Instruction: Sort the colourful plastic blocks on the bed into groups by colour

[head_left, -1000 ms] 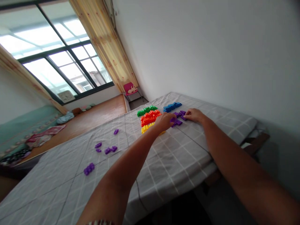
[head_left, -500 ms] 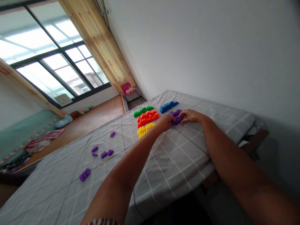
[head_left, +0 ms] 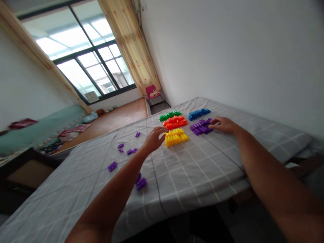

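Small purple plastic pieces lie side by side in a purple group (head_left: 199,127) on the checked cloth. My right hand (head_left: 224,125) is at the right end of this group, thumb and fingers apart, fingertips against or very near the end pieces. My left hand (head_left: 154,139) hovers left of the yellow group (head_left: 176,137), fingers spread and holding nothing that I can see. Behind the yellow lie the orange-red group (head_left: 175,122) and the green group (head_left: 170,115). A blue group (head_left: 199,114) lies behind the purple one. Loose purple pieces (head_left: 112,166) are scattered left of my left arm.
The grey checked cloth (head_left: 182,172) covers the table. A white wall (head_left: 227,60) runs along the right. Two purple pieces (head_left: 141,183) lie close to my left forearm. Beyond the table are a pink chair (head_left: 152,91), a window and a dark-framed chair (head_left: 25,172).
My left hand has left the purple group and moved left past the yellow one. My right hand stays by the purple group. The view has shifted, revealing more of the yellow group.
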The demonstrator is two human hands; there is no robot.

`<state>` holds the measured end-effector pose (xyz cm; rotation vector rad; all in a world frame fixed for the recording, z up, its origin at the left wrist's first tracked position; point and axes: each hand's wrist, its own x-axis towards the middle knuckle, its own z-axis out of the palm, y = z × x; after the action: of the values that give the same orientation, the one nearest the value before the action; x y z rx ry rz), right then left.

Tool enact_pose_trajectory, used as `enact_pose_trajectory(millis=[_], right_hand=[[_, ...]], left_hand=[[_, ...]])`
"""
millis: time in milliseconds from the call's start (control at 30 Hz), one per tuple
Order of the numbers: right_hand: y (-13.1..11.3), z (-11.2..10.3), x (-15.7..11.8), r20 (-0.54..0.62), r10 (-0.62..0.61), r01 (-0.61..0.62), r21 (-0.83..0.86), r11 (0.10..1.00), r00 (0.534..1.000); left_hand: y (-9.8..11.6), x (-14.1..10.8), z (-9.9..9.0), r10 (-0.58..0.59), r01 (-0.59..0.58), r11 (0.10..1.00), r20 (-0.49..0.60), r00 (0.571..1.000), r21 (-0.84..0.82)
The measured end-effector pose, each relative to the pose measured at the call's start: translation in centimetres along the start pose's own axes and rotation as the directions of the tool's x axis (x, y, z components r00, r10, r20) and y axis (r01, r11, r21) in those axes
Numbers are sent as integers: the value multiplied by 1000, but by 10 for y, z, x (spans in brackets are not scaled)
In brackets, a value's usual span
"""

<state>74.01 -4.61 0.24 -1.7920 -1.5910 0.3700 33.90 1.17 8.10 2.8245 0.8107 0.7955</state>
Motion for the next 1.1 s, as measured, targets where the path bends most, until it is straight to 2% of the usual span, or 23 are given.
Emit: enact_pose_trajectory(millis=[67, 100, 133, 200, 267, 300, 333, 367, 433, 467, 533, 600, 667, 700, 767, 867, 1000, 1100], right_hand=[[-1, 0, -2, -132, 20, -24, -28, 999, 991], [-4, 1, -3, -219, 10, -22, -51, 998, 976], [-8, 2, -5, -299, -14, -8, -73, 997, 954], [-24, 8, -9, -409, -92, 54, -103, 993, 908], [-52, 17, -14, -424, -188, 146, -130, 981, 886], [-71, 24, -16, -397, -243, 200, -149, 969, 885], [-93, 33, -19, -348, -302, 259, -167, 951, 887], [-117, 44, -22, -277, -365, 327, -176, 929, 889], [-167, 73, -27, -79, -493, 479, -147, 866, 867], [-192, 90, -30, 30, -556, 556, -104, 824, 830], [-237, 129, -33, 221, -653, 672, -19, 740, 725], [-273, 171, -32, 322, -682, 719, 7, 695, 656], [-299, 210, -25, 375, -673, 730, -17, 683, 638], [-309, 227, -20, 392, -652, 719, -36, 694, 649], [-323, 255, -9, 424, -576, 661, -75, 747, 699], [-334, 277, 5, 475, -458, 564, -101, 820, 752], [-336, 278, 12, 527, -408, 509, -53, 859, 745], [-333, 269, 12, 556, -381, 449, 15, 893, 739]], left_hand=[[-39, -47, -39, -187, 187, 976, -18, 982, 107], [-59, -72, -58, -304, 305, 937, -30, 952, 169], [-78, -97, -76, -430, 425, 876, -32, 903, 230], [-112, -145, -104, -664, 643, 702, -45, 746, 307], [-135, -185, -121, -798, 760, 562, -28, 602, 328], [-142, -201, -124, -830, 785, 526, -6, 558, 328], [-147, -212, -125, -843, 794, 515, 23, 537, 325], [-149, -220, -123, -843, 792, 523, 54, 536, 314], [-147, -224, -116, -811, 767, 581, 114, 574, 272], [-144, -222, -111, -786, 748, 617, 141, 602, 243], [-136, -211, -100, -716, 694, 697, 195, 670, 177], [-129, -196, -90, -645, 642, 761, 227, 730, 97], [-125, -182, -83, -604, 607, 792, 223, 765, 61], [-124, -176, -81, -599, 598, 798, 200, 775, 73], [-126, -169, -78, -608, 593, 793, 135, 782, 135], [-131, -166, -75, -630, 603, 771, 112, 768, 204], [-135, -164, -70, -599, 579, 801, 194, 777, 155], [-136, -157, -66, -607, 597, 795, 186, 773, 112]])
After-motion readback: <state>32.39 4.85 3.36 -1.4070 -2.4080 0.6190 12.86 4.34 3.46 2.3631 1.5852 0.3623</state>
